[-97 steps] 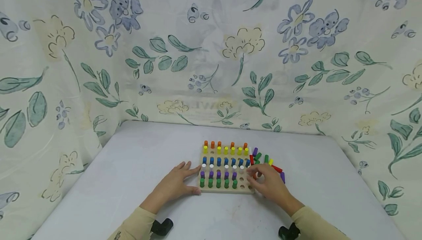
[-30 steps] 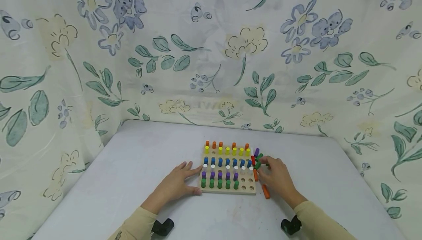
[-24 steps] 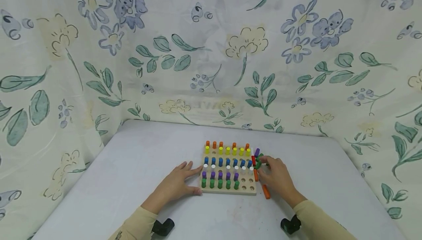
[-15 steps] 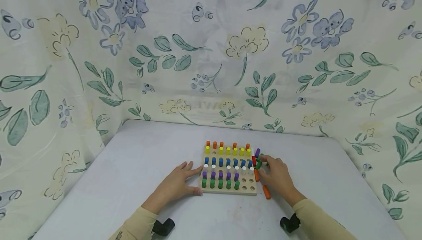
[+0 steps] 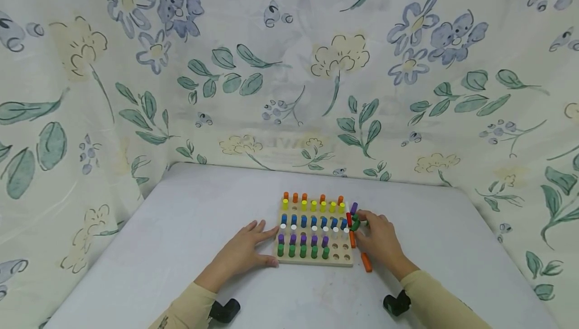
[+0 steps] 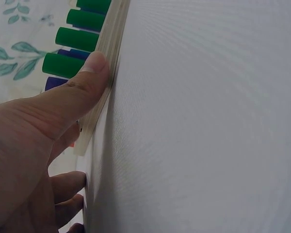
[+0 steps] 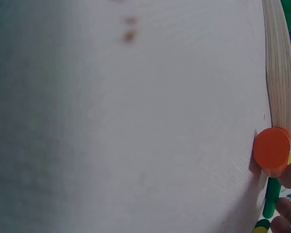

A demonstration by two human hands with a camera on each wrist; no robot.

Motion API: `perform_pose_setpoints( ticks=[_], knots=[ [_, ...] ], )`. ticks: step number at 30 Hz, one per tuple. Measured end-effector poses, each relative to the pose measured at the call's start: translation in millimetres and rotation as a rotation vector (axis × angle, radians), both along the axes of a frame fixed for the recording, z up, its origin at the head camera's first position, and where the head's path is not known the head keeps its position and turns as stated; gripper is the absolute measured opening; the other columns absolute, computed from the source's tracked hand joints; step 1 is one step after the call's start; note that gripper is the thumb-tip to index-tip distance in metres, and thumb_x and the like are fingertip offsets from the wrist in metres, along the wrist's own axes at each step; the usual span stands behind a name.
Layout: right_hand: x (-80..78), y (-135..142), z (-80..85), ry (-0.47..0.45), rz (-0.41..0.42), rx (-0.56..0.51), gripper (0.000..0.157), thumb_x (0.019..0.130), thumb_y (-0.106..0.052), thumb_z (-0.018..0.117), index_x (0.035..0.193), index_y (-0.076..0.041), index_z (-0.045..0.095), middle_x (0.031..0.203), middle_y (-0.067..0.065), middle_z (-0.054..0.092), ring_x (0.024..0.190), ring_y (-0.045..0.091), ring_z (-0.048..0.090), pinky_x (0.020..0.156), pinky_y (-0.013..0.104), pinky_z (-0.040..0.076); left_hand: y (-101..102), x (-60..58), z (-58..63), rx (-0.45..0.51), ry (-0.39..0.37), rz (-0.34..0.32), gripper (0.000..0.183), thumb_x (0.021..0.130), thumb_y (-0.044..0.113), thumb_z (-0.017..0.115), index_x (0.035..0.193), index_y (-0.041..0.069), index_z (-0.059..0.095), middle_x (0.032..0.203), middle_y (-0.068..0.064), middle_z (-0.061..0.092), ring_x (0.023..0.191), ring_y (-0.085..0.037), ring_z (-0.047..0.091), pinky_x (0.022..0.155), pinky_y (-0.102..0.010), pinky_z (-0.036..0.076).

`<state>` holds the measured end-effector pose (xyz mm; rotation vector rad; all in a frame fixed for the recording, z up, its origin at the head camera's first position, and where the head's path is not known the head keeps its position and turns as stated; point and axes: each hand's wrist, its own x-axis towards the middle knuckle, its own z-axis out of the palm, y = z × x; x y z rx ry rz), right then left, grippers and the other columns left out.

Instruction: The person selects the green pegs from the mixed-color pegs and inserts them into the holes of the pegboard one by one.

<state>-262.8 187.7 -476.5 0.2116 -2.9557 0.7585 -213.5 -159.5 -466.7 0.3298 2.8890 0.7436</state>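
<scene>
A wooden pegboard (image 5: pixel 316 262) holds upright rows of orange, yellow, blue, white, purple and green pegs. At its left front corner, my left hand (image 5: pixel 243 248) lies with fingers spread. Its index finger touches the left side, and the thumb (image 6: pixel 94 68) presses the front edge near the green pegs (image 6: pixel 70 39). Just right of the board, my right hand (image 5: pixel 380 238) pinches a green peg (image 5: pixel 356 223) at the fingertips. That peg (image 7: pixel 271 198) also shows beside the fingers in the right wrist view, which cuts off most of the hand.
Along the board's right side lie a red peg (image 5: pixel 349 219), a purple peg (image 5: pixel 354 208) and an orange peg (image 5: pixel 353 239). Another orange peg (image 5: pixel 366 262) lies nearer the front. My right hand hides part of the loose pile. A floral cloth (image 5: pixel 289 93) hangs behind the white table (image 5: pixel 217 188).
Since the oldest frame, one more white peg stands at the right end of its row, and my right hand has moved right to the loose pegs. Lately the green peg has tilted. My left hand stays.
</scene>
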Motion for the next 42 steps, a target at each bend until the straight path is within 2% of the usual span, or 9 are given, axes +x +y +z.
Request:
perform_pose_setpoints(
  ticks=[16,34,42],
  knots=[
    [-1.9,-0.9,0.9,0.001,-0.011,0.018,0.052,0.09,-0.018,0.075,0.137,-0.004,0.058,0.119,0.011,0.068,0.102,0.028,0.054,0.092,0.05,0.049,-0.2,1.0,-0.1,0.0,-0.002,0.005,0.087,0.072,0.059,0.084,0.148,0.028,0.056,0.159,-0.016,0.04,0.15,-0.043,0.027,0.113,-0.068,0.031],
    [-4.4,-1.6,-1.9,-0.015,-0.021,0.027,0.054,0.09,-0.019,0.076,0.139,-0.005,0.057,0.121,0.011,0.067,0.108,0.03,0.055,0.098,0.052,0.048,-0.2,0.6,-0.2,-0.002,-0.005,0.002,0.087,0.072,0.058,0.085,0.148,0.027,0.056,0.159,-0.017,0.04,0.15,-0.043,0.027,0.114,-0.068,0.031],
    [-3.4,-2.0,-1.1,-0.037,-0.039,0.003,0.054,0.091,-0.021,0.074,0.14,-0.006,0.056,0.12,0.01,0.066,0.105,0.028,0.055,0.094,0.049,0.051,0.0,0.4,0.8,-0.012,-0.011,-0.001,0.087,0.072,0.059,0.084,0.148,0.028,0.055,0.16,-0.017,0.039,0.15,-0.043,0.027,0.113,-0.068,0.031]
  ],
)
